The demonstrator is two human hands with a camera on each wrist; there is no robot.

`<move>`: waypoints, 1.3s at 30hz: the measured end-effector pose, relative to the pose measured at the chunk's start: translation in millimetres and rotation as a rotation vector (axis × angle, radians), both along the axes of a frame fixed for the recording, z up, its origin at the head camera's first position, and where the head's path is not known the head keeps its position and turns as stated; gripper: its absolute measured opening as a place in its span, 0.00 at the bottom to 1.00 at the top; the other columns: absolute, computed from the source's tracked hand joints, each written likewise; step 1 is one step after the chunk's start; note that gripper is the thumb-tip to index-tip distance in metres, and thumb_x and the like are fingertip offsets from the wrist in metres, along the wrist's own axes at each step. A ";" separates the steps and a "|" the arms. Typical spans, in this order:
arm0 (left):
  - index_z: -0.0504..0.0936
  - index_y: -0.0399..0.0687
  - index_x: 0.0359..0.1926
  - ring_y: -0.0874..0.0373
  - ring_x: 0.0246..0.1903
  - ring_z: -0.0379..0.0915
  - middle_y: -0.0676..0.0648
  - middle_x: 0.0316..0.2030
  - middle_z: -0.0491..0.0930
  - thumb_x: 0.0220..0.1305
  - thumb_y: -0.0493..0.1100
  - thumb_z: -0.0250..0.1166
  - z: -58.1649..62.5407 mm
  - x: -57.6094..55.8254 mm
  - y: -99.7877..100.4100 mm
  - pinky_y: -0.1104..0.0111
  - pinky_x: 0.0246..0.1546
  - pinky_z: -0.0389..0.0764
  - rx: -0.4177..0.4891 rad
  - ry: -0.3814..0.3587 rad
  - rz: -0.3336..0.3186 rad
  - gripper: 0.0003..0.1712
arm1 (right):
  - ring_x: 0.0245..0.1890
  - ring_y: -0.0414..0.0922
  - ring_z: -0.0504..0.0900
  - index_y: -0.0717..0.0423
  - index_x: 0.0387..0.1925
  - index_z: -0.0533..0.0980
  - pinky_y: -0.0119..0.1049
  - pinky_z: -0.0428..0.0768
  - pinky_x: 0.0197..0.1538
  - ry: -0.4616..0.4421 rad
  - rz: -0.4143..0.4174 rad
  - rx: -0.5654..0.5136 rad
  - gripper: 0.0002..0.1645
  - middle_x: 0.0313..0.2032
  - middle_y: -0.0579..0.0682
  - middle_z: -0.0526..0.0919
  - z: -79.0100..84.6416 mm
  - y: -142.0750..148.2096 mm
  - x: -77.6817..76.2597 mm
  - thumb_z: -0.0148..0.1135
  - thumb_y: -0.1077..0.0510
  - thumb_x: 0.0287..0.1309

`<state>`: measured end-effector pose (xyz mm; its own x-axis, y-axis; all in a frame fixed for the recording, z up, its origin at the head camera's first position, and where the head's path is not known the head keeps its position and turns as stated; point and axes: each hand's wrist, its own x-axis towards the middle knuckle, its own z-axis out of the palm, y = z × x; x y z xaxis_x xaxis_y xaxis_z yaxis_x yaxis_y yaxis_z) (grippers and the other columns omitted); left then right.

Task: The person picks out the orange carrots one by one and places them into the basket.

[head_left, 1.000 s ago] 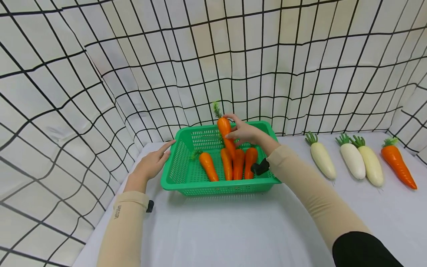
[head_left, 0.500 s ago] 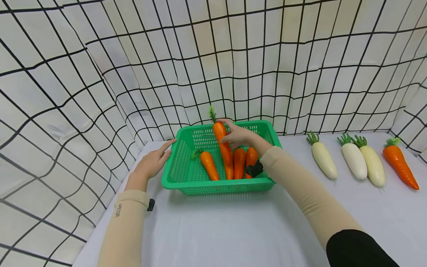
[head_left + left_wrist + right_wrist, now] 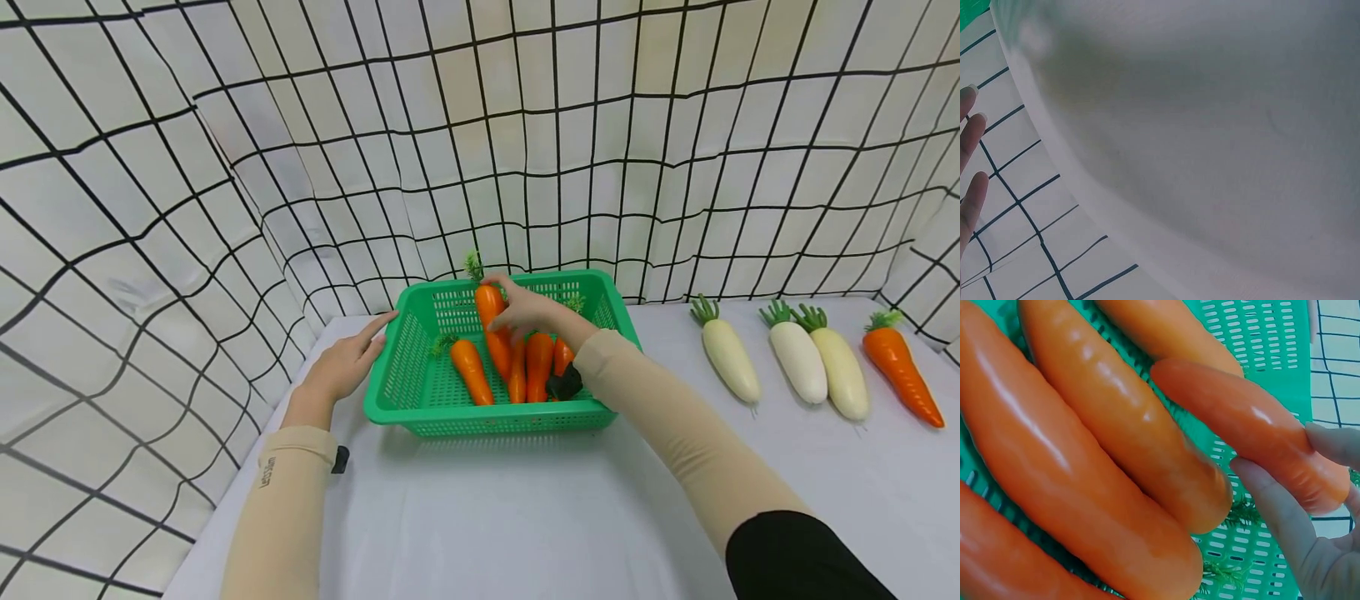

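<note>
My right hand (image 3: 521,310) grips an orange carrot (image 3: 491,310) near its leafy top, thumb on one side and fingers on the other. The carrot tilts inside the green plastic basket (image 3: 435,422), its tip down among the others. In the right wrist view the held carrot (image 3: 1254,425) lies between thumb and fingers, beside several more carrots (image 3: 1116,412). Another carrot (image 3: 471,372) lies apart on the basket's left side. With fingers extended, my left hand (image 3: 345,362) touches the basket's left rim. In the left wrist view only a few fingertips (image 3: 972,134) show at the edge.
On the white table to the right lie three white radishes (image 3: 729,360) and one carrot (image 3: 902,373). Behind the basket rises a black grid net (image 3: 555,167) over white sheeting, and it continues along the left side.
My right hand has lowered the carrot into the basket and shifted slightly left, toward the gap beside the lone carrot. My left hand has stayed at the rim.
</note>
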<state>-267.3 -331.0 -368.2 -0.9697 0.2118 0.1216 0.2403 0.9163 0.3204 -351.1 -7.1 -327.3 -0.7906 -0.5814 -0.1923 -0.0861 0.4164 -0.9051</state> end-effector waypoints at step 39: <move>0.54 0.58 0.81 0.46 0.32 0.76 0.34 0.42 0.82 0.83 0.61 0.35 -0.4 0.6 1.1 0.52 0.31 0.74 0.013 0.012 -0.002 0.33 | 0.74 0.55 0.61 0.45 0.78 0.63 0.54 0.64 0.70 0.231 0.179 0.693 0.41 0.78 0.55 0.57 -14.4 -19.6 -4.5 0.67 0.49 0.69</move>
